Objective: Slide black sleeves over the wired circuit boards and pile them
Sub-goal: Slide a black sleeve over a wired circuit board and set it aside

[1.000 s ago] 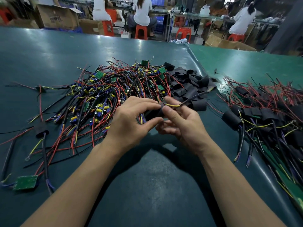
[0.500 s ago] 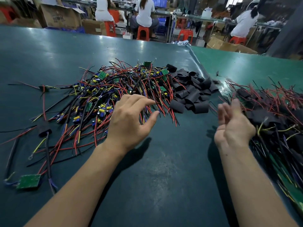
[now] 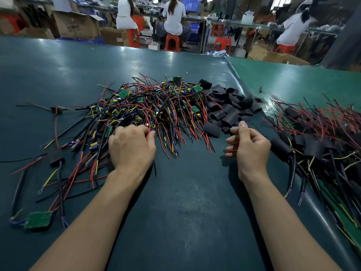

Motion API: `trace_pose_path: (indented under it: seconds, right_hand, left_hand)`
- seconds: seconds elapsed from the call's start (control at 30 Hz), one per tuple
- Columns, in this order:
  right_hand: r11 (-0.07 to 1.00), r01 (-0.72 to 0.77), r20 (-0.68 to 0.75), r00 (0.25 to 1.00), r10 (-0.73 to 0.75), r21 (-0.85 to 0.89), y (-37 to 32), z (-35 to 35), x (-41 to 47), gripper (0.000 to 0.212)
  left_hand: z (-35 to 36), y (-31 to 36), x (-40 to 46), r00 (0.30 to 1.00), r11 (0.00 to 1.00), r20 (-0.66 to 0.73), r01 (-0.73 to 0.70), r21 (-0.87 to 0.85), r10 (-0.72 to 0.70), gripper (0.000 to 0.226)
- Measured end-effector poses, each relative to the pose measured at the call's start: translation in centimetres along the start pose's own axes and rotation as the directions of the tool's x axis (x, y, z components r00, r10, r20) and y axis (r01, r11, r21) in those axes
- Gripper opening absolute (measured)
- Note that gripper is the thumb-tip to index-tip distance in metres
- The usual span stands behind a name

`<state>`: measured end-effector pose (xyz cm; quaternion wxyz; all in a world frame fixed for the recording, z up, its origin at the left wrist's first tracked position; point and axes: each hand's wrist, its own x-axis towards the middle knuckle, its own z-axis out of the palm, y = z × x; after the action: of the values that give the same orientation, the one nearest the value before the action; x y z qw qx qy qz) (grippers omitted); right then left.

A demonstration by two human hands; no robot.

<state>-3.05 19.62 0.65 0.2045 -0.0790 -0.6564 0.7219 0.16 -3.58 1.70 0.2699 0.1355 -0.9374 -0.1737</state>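
Since half a second ago, the left hand [image 3: 131,147] has dropped from above the table onto the near edge of the tangled heap of wired circuit boards [image 3: 148,106], palm down, its fingertips curled into the red, black and yellow wires; whether they actually pinch one cannot be told, as the fingers are hidden among the strands. Meanwhile the right hand [image 3: 247,145] has swung back from the finished pile toward the loose black sleeves [image 3: 228,106] and hovers just beside them, fingers loosely bent, holding nothing. Those sleeves lie in a small mound touching the right side of the heap. Well to the right, across a seam in the green table covering [image 3: 187,212], rests the pile of sleeved boards [image 3: 316,137], wires trailing toward the viewer. One bare green board [image 3: 39,220] lies alone near the left forearm. Cardboard boxes [image 3: 76,26] stand beyond the table, contents unseen.
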Motion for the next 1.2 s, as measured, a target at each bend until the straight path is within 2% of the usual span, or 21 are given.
trace_pose_path:
  seconds: [0.13,0.23,0.3,0.4,0.47,0.5,0.53,0.6,0.67,0.73,0.77,0.87,1.0,1.1,1.2]
  right_hand:
    - [0.997,0.041,0.019,0.999,-0.039,-0.064,0.0,0.4,-0.1,0.032]
    - [0.959,0.172,0.095,0.983,-0.154,-0.225,0.0,0.8,-0.5,0.020]
    - [0.901,0.298,0.275,0.937,-0.214,-0.314,-0.2,1.3,-1.2,0.008]
    - [0.840,0.458,0.567,0.790,-0.235,-0.291,-0.2,1.9,-2.5,0.058]
    - [0.915,0.371,0.681,0.712,-0.171,-0.159,-0.6,1.9,-3.2,0.065]
    - [0.943,0.307,0.677,0.722,-0.143,-0.128,-0.7,1.8,-3.2,0.057]
    - [0.951,0.279,0.621,0.771,-0.141,-0.130,-0.8,1.9,-3.2,0.042]
    - [0.948,0.274,0.375,0.906,-0.197,-0.162,-1.0,2.2,-2.7,0.007]
    - [0.975,0.218,0.078,0.974,-0.213,-0.052,-1.1,2.1,-1.7,0.013]
    - [0.978,0.124,-0.149,0.984,-0.100,0.166,-1.4,1.1,-0.3,0.019]
    - [0.965,0.075,-0.210,0.977,-0.022,0.251,-1.6,0.3,0.3,0.022]
    - [0.906,0.005,-0.218,0.971,0.096,0.423,-1.7,-0.7,1.2,0.017]
    - [0.863,0.024,-0.170,0.983,0.072,0.505,-2.0,-0.7,1.1,0.012]
    - [0.844,-0.023,-0.123,0.987,0.105,0.535,-2.0,-0.8,1.0,0.011]
    - [0.818,-0.066,-0.106,0.982,0.153,0.571,-2.0,-1.0,1.2,0.021]
  left_hand:
    - [0.0,1.1,-0.6,0.991,0.954,-0.115,-0.095,-0.285,0.064,0.024]
    - [-0.4,1.9,-0.8,0.947,0.847,-0.260,-0.292,-0.444,0.190,0.019]
    - [-0.7,2.5,-1.2,0.887,0.726,-0.336,-0.454,-0.517,0.315,0.017]
    - [-0.9,4.2,-3.1,0.753,0.498,-0.310,-0.629,-0.597,0.580,0.017]
    - [-0.8,5.3,-4.5,0.654,0.362,-0.264,-0.659,-0.659,0.709,0.014]
    - [-0.7,5.6,-4.8,0.616,0.314,-0.255,-0.661,-0.682,0.745,0.012]
    - [-0.6,5.7,-5.0,0.595,0.288,-0.251,-0.661,-0.693,0.763,0.010]
    - [-0.5,5.5,-4.8,0.598,0.310,-0.244,-0.671,-0.674,0.764,0.011]
    - [-0.3,5.1,-4.5,0.631,0.386,-0.220,-0.674,-0.630,0.744,0.014]
    - [0.1,4.7,-4.1,0.670,0.464,-0.199,-0.668,-0.582,0.715,0.010]
    - [0.3,4.6,-4.0,0.691,0.501,-0.188,-0.659,-0.561,0.698,0.009]
    - [0.7,4.2,-3.6,0.748,0.586,-0.134,-0.606,-0.538,0.650,0.010]
    - [1.1,3.9,-3.5,0.793,0.662,-0.044,-0.536,-0.523,0.608,0.008]
    - [1.2,4.0,-3.3,0.803,0.679,-0.029,-0.522,-0.516,0.595,0.009]
    - [1.1,4.2,-3.4,0.799,0.678,-0.022,-0.524,-0.515,0.600,0.010]
